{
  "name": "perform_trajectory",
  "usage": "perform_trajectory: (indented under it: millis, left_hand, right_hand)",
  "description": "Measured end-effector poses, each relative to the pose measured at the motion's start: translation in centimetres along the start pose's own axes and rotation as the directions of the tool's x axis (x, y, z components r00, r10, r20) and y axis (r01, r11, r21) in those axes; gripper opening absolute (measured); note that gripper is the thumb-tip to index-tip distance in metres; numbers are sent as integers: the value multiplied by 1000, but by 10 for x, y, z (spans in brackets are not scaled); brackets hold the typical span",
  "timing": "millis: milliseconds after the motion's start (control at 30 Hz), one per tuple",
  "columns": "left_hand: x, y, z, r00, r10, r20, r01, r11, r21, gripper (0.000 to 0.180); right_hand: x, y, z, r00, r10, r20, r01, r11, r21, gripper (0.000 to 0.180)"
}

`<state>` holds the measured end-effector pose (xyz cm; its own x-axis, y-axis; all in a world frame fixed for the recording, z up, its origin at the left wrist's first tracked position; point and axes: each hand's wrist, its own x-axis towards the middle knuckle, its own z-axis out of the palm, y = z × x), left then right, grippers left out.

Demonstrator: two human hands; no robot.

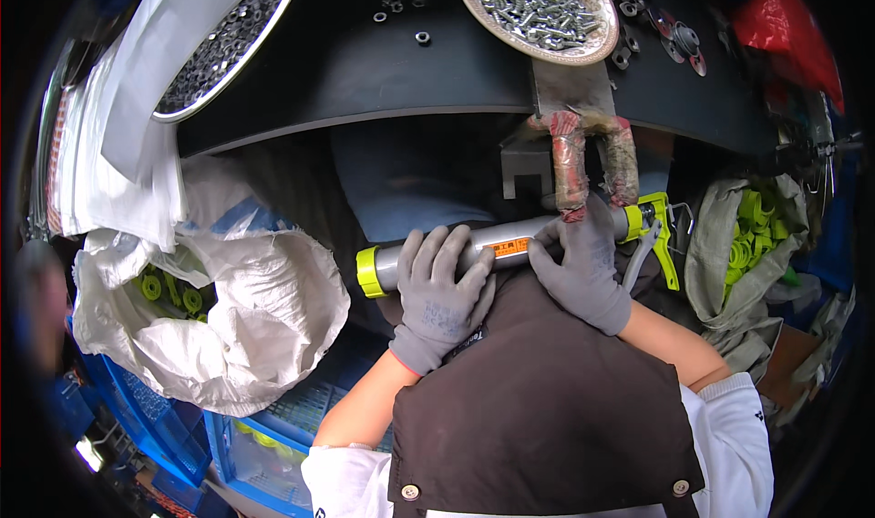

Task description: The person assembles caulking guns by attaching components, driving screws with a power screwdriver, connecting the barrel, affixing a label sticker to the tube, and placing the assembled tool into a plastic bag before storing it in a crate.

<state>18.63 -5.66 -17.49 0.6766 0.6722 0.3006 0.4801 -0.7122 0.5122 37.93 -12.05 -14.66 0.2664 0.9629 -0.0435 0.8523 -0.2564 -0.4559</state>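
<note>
A caulking gun (510, 233) lies crosswise in front of my apron. Its barrel is a grey tube with an orange label and a lime-green cap (368, 272) at the left end. At the right end are a green collar, a green handle (668, 245) and a grey trigger lever. My left hand (439, 290), in a grey glove, closes over the barrel left of the label. My right hand (588, 267), gloved alike, grips the barrel between the label and the collar, its thumb by the label's edge.
A dark bench (383, 71) holds a plate of screws (540, 12), a dish of nuts (219, 53) and scattered nuts. A taped two-pronged fixture (571, 158) juts from its edge just above the barrel. Sacks of green parts flank me: white (283, 308) left, grey (711, 272) right. Blue crates (264, 427) sit lower left.
</note>
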Motion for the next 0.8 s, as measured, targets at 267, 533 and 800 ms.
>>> perform_trajectory:
  millis: [267, 533, 800]
  left_hand:
    - [83, -53, 12, 579, 63, 813, 476, 783, -400, 74]
    - [91, -40, 49, 521, 323, 790, 380, 741, -553, 83]
    - [103, -6, -32, 707, 334, 623, 336, 617, -712, 46]
  right_hand:
    - [4, 27, -32, 950, -33, -311, -43, 971, -236, 45]
    - [19, 45, -51, 920, -46, 390, 176, 936, -305, 64]
    - [8, -5, -121, 873, -489, -3, 453, 812, -368, 52]
